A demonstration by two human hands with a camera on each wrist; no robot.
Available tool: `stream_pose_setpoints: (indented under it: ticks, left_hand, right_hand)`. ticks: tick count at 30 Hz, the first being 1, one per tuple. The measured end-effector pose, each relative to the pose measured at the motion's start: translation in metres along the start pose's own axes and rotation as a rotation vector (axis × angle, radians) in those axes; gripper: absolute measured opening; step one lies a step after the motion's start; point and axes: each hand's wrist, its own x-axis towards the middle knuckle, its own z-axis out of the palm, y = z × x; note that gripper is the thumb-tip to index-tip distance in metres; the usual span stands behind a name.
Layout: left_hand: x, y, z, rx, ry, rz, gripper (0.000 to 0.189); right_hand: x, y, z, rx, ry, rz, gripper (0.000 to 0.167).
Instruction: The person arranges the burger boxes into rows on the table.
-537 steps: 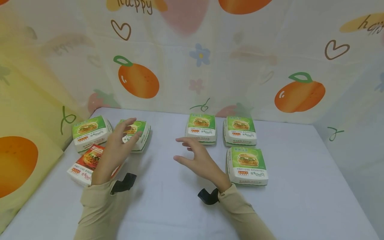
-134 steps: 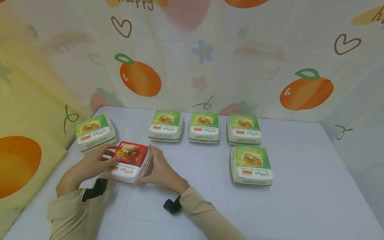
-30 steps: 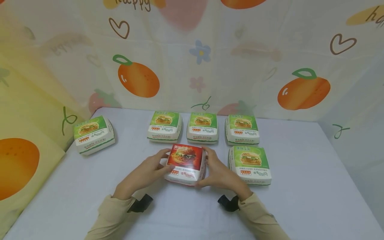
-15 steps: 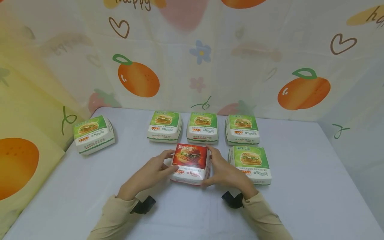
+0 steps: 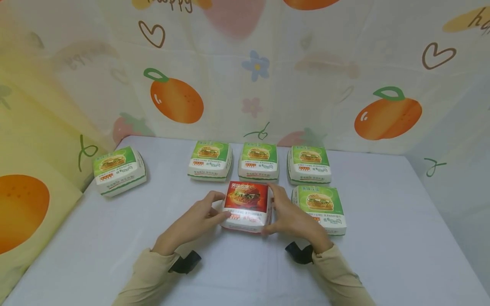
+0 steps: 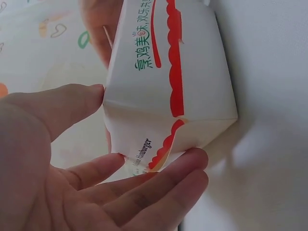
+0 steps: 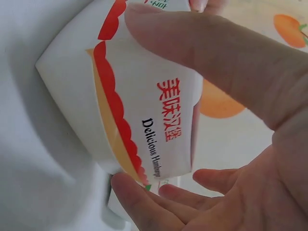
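Note:
A red and white hamburger box (image 5: 246,202) rests on the table between both hands, just in front of the back row of boxes. My left hand (image 5: 195,221) grips its left side, thumb at the top front edge, fingers round the far side. Opposite it, my right hand (image 5: 296,216) holds the right side, thumb at the front corner and fingers toward the back. In the left wrist view, the left fingers (image 6: 178,178) press the lower corner of the box. The right wrist view has the right thumb (image 7: 163,36) across the printed side wall.
Green hamburger boxes form a back row: one at left (image 5: 210,161), one in the middle (image 5: 258,162), one at right (image 5: 309,165). Another green box (image 5: 319,210) sits close right of my right hand. A further green box (image 5: 119,171) stands askew at the far left. Patterned cloth hangs behind.
A green box from the left has joined the back row. The red box has gone from the left to the middle, sliding slightly right in the last second with both hands on it.

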Motion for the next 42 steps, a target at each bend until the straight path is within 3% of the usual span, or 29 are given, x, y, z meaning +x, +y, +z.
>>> stream_pose_setpoints:
  ticks: [12,21,30,42]
  left_hand:
    - [0.001,0.002,0.005,-0.013,-0.028,0.059,0.066]
    - [0.002,0.006,0.008,-0.006,-0.046,0.076,0.068]
    - [0.003,0.005,0.013,-0.010,-0.041,0.104,0.069]
    - [0.002,0.003,0.016,-0.012,-0.036,0.094,0.069]
  right_hand:
    - [-0.002,0.000,-0.014,-0.101,-0.017,-0.046,0.112]
    - [-0.005,0.000,-0.022,-0.146,-0.035,-0.025,0.109]
    - [-0.007,0.002,-0.026,-0.154,-0.039,-0.037,0.106]
    - [-0.010,0.006,-0.027,-0.130,-0.037,-0.045,0.106]
